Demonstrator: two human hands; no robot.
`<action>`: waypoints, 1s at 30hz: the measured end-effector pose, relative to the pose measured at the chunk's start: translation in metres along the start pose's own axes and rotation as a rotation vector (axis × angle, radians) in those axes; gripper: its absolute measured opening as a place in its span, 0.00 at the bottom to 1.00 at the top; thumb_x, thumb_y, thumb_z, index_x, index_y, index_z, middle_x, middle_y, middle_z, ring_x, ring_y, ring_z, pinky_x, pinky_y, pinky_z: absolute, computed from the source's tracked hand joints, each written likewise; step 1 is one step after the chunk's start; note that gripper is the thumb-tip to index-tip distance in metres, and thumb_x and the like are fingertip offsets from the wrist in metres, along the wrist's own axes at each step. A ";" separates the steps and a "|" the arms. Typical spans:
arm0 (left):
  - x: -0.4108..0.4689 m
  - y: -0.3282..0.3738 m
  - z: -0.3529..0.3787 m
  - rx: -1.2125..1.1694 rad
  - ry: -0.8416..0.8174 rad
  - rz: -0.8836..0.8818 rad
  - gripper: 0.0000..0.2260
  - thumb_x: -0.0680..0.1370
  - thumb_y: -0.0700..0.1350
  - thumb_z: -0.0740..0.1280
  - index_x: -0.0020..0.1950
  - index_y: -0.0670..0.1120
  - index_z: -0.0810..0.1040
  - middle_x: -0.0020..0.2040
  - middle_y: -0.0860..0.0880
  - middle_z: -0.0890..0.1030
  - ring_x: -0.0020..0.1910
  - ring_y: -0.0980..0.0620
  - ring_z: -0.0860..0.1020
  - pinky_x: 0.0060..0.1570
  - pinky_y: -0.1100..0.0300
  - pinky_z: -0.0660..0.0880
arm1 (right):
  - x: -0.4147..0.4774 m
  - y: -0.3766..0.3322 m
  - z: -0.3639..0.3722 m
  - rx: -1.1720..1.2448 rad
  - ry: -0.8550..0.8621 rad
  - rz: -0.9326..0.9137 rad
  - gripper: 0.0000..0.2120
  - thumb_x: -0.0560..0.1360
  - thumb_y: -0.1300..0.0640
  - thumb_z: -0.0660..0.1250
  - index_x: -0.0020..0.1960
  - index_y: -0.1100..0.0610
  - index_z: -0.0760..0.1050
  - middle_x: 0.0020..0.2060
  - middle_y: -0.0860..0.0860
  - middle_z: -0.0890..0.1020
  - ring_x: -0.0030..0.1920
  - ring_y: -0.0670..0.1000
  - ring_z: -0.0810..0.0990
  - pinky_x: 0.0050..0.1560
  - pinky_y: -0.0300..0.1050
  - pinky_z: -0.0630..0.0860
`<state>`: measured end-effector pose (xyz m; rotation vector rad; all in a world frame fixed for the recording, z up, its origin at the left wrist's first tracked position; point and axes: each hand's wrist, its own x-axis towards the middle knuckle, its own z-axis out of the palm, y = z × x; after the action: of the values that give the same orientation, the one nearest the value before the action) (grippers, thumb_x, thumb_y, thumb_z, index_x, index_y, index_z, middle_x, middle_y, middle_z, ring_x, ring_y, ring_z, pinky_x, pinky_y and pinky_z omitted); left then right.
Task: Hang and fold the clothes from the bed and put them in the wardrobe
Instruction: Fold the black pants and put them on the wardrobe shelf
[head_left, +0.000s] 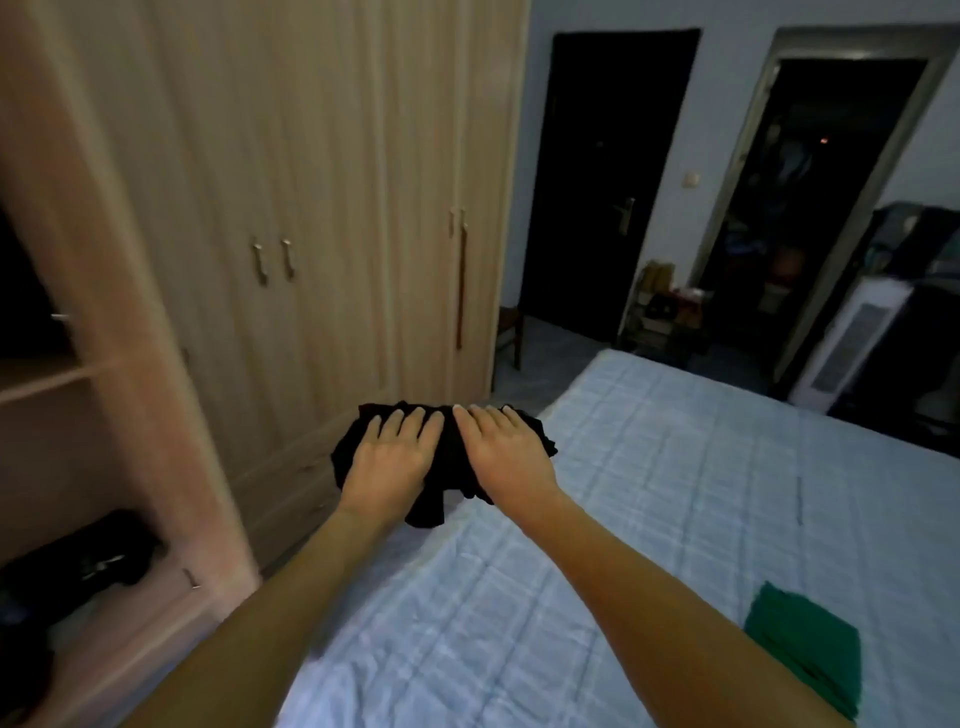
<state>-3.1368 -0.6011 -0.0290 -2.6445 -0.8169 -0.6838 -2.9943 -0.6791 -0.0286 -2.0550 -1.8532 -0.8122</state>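
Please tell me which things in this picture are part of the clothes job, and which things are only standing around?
Part of the job:
- black garment, carried by left hand and right hand
- green folded cloth on the bed
- wardrobe, its left section open

Only standing around:
- white appliance
- wooden chair
- cluttered rack

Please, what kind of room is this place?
Most likely a home bedroom. A bed with a pale blue quilted cover fills the right side, a tall wooden wardrobe stands beside it, and both hands carry a black garment.
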 end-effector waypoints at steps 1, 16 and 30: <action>-0.006 -0.012 -0.015 0.035 -0.012 -0.030 0.30 0.53 0.34 0.79 0.56 0.38 0.80 0.49 0.37 0.82 0.46 0.37 0.82 0.43 0.41 0.79 | 0.011 -0.013 -0.007 0.010 0.014 -0.025 0.28 0.61 0.58 0.79 0.59 0.62 0.77 0.48 0.57 0.84 0.47 0.55 0.83 0.52 0.52 0.79; -0.117 -0.118 -0.170 0.464 -0.089 -0.489 0.30 0.54 0.40 0.80 0.56 0.42 0.80 0.47 0.42 0.82 0.44 0.38 0.82 0.42 0.44 0.80 | 0.100 -0.188 -0.071 0.411 0.239 -0.477 0.25 0.59 0.58 0.81 0.55 0.59 0.80 0.45 0.53 0.84 0.42 0.52 0.84 0.45 0.50 0.82; -0.228 -0.234 -0.254 0.580 -0.100 -0.806 0.34 0.53 0.36 0.80 0.59 0.40 0.79 0.51 0.40 0.82 0.48 0.38 0.81 0.44 0.42 0.80 | 0.174 -0.378 -0.110 0.566 0.436 -0.775 0.27 0.58 0.61 0.80 0.57 0.59 0.79 0.46 0.54 0.84 0.44 0.53 0.84 0.49 0.52 0.81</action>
<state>-3.5302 -0.6194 0.0984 -1.7925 -1.8172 -0.3799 -3.3816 -0.5355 0.0914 -0.7380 -2.2506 -0.6891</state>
